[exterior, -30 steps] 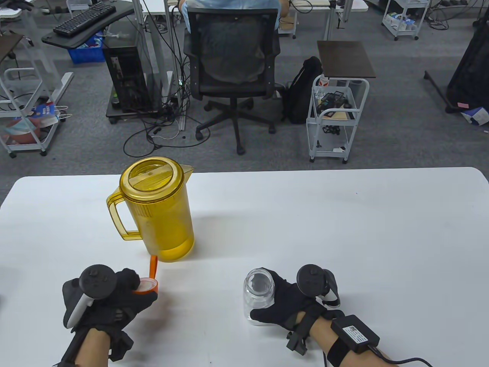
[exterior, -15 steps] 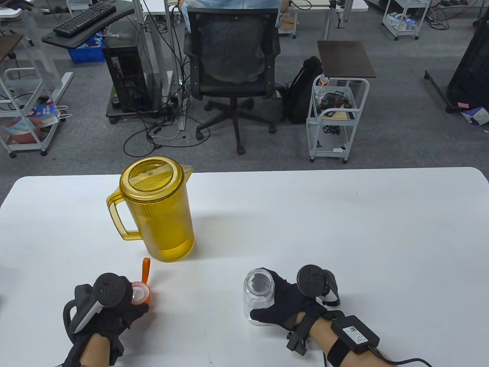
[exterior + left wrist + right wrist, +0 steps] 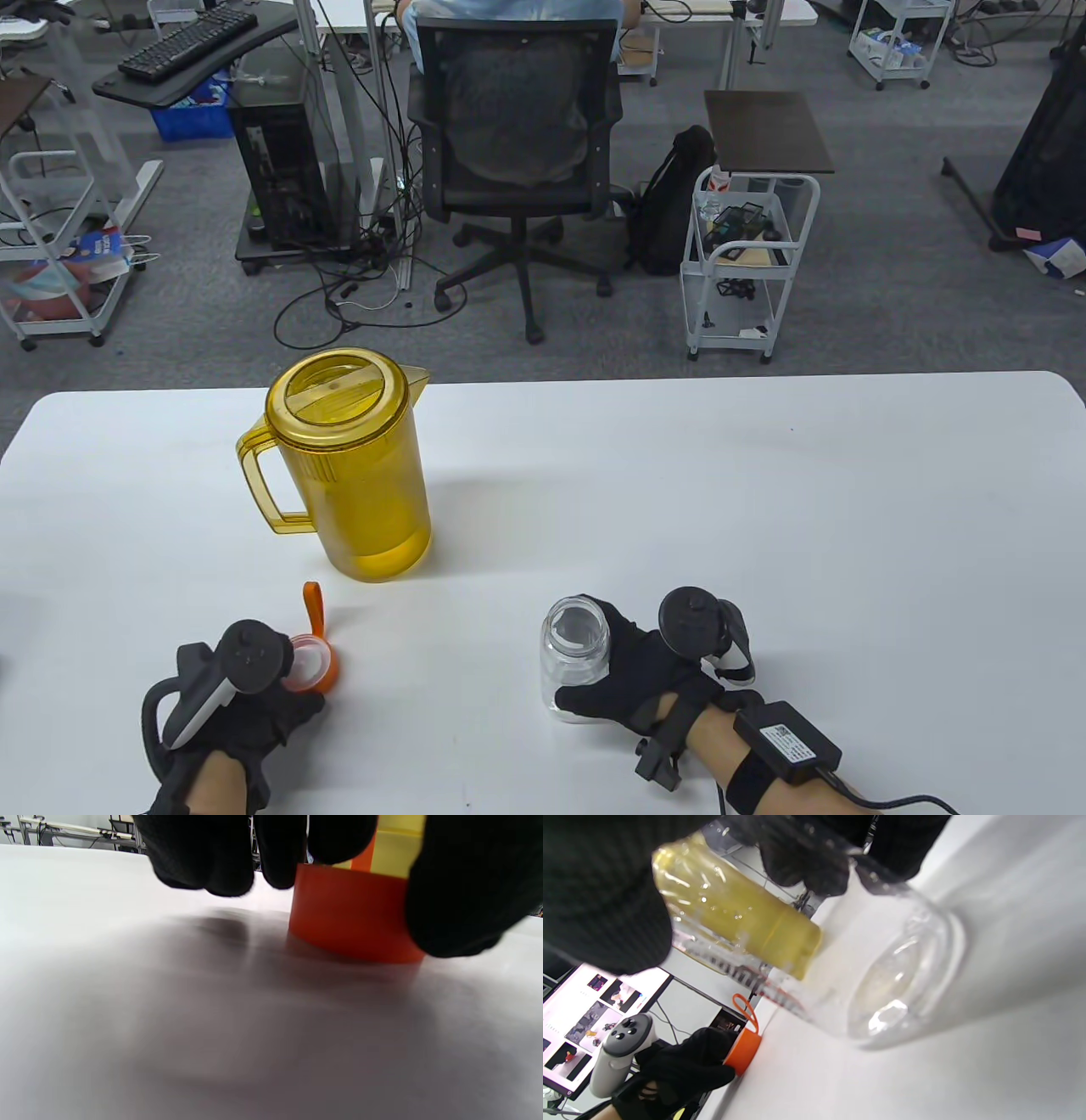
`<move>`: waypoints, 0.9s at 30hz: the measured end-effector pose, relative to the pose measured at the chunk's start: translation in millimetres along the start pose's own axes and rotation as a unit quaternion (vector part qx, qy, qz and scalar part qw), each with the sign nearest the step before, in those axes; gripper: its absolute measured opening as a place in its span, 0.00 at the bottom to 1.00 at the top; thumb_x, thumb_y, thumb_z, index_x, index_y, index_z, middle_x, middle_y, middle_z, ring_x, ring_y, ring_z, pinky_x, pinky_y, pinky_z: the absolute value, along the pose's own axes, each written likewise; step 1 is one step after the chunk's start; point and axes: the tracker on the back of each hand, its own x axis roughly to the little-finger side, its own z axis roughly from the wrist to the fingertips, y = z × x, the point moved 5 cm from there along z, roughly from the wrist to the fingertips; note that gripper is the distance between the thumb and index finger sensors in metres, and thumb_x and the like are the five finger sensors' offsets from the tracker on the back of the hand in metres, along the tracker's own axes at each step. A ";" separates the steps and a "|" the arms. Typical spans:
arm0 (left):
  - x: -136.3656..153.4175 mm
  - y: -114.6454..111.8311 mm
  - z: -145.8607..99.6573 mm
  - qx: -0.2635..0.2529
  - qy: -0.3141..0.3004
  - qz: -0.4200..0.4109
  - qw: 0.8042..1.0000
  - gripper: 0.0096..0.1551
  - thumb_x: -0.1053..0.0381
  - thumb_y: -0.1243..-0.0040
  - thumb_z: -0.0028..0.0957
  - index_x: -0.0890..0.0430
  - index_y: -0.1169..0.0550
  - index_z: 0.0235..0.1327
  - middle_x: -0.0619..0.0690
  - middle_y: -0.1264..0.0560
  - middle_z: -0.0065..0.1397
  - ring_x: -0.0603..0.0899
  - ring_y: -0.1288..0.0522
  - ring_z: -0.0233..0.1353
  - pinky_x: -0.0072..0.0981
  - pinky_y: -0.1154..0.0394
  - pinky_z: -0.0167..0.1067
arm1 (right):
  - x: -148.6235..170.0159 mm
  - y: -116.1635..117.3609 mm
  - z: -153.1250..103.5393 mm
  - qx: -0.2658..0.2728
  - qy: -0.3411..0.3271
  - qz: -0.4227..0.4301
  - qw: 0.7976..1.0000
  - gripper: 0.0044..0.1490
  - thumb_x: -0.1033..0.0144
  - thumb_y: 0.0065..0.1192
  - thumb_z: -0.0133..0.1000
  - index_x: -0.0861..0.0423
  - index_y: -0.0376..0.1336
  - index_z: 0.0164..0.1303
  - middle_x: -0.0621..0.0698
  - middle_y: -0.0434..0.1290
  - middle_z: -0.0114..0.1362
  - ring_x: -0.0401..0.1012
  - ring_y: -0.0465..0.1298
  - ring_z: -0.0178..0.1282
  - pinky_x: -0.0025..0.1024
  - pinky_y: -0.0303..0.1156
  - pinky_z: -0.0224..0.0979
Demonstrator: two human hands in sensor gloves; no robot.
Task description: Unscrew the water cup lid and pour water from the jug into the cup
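Note:
The clear water cup (image 3: pixel 575 654) stands upright near the front edge with its mouth uncovered, and my right hand (image 3: pixel 632 679) grips its side. Its orange lid (image 3: pixel 312 665) rests upside down on the table at front left, strap loop pointing away. My left hand (image 3: pixel 280 709) holds the lid; in the left wrist view the thumb and fingers (image 3: pixel 280 853) pinch the lid (image 3: pixel 348 912) from both sides. The amber jug (image 3: pixel 356 475) stands behind the lid, closed, handle to the left, with a little liquid at its bottom. In the right wrist view the cup (image 3: pixel 882 955) fills the frame.
The white table (image 3: pixel 764 509) stretches wide to the right of the jug and behind the cup. Past its far edge are an office chair (image 3: pixel 517 153), a white cart (image 3: pixel 747 255) and desks on the floor.
My left hand has carried the lid down and back toward the near left, and the lid now sits on the table. The right hand and cup have stayed put.

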 end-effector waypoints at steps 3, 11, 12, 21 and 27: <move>5.6 5.9 -8.0 0.018 0.012 -0.010 1.000 0.54 0.25 0.23 0.35 0.42 0.33 0.73 0.48 0.42 0.87 0.67 0.40 0.87 0.62 0.38 0.79 | 0.2 0.5 0.4 -0.002 0.003 0.002 1.000 0.71 0.34 0.86 0.38 0.44 0.42 0.78 0.49 0.55 0.83 0.51 0.66 0.84 0.55 0.66 0.84; 29.6 59.1 -27.7 -0.111 0.022 -0.160 0.981 0.56 0.22 0.29 0.39 0.44 0.34 0.80 0.49 0.38 0.86 0.67 0.37 0.86 0.62 0.37 0.78 | 1.7 1.5 3.3 -0.010 0.008 0.014 1.000 0.71 0.34 0.87 0.38 0.42 0.42 0.77 0.48 0.54 0.83 0.50 0.65 0.84 0.54 0.65 0.85; 31.0 64.5 -27.9 -0.131 0.020 -0.171 0.976 0.57 0.21 0.31 0.40 0.44 0.35 0.81 0.49 0.38 0.86 0.67 0.36 0.86 0.62 0.37 0.78 | 2.0 1.5 3.5 -0.010 0.008 0.013 1.000 0.71 0.34 0.87 0.38 0.42 0.42 0.77 0.48 0.54 0.83 0.51 0.65 0.84 0.54 0.65 0.85; 35.9 80.8 6.3 -0.149 0.024 -0.342 0.928 0.57 0.19 0.40 0.45 0.44 0.41 0.85 0.50 0.42 0.89 0.68 0.40 0.89 0.63 0.39 0.80 | 2.1 2.1 4.3 -0.015 0.010 0.016 1.000 0.71 0.34 0.87 0.38 0.42 0.42 0.77 0.48 0.54 0.83 0.51 0.65 0.84 0.55 0.64 0.85; 27.3 88.6 43.5 -0.135 -0.003 -0.438 0.889 0.59 0.17 0.46 0.48 0.42 0.48 0.87 0.48 0.47 0.90 0.67 0.46 0.91 0.63 0.44 0.82 | 2.4 2.5 4.9 -0.019 0.012 0.020 1.000 0.71 0.35 0.87 0.39 0.42 0.41 0.78 0.48 0.53 0.83 0.51 0.64 0.84 0.55 0.64 0.85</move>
